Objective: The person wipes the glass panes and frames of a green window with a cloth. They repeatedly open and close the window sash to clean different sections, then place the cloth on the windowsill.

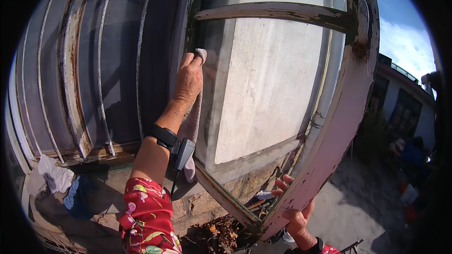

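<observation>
My left hand [190,77] is closed around a greyish cloth [196,120] at the hinge-side edge of a glass pane [272,88]; the rest of the cloth hangs below beside my wrist. The pane sits in a wooden window sash [344,109] with flaking pale paint, which stands swung outward. Low on the sash's outer stile, my right hand [298,215] grips the wood, thumb on the near side and fingers showing through on the far side. A rusty metal handle [362,24] is fixed higher up on that stile.
A barred window [100,63] fills the left. White cloth [56,174] and blue cloth [72,194] lie on the ledge below it. Under the sash are a stone wall [208,201] and dry leaves [224,234]. Paving [349,201] and a low building [406,98] are at the right.
</observation>
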Demonstrator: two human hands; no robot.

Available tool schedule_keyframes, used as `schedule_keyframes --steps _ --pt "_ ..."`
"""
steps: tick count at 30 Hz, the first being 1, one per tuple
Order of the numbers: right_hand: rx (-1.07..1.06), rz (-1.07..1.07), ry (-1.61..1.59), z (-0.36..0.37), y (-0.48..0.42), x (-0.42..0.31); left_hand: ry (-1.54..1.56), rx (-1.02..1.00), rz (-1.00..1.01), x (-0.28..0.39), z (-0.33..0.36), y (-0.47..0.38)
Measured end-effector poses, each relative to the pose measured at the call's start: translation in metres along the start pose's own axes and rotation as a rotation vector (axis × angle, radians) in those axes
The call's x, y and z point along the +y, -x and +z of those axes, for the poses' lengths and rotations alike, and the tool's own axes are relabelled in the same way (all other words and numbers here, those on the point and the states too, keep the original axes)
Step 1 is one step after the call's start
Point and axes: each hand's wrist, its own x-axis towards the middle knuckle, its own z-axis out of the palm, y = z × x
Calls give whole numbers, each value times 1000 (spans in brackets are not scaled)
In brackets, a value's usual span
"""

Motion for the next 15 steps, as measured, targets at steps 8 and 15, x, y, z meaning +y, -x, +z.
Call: schedule_keyframes --steps 8,15 --pt "37 7 45 12 7 -4 281 -1062 61 68 -110 134" --pt "26 -19 72 27 15 -4 214 -399 -236 42 -143 81"
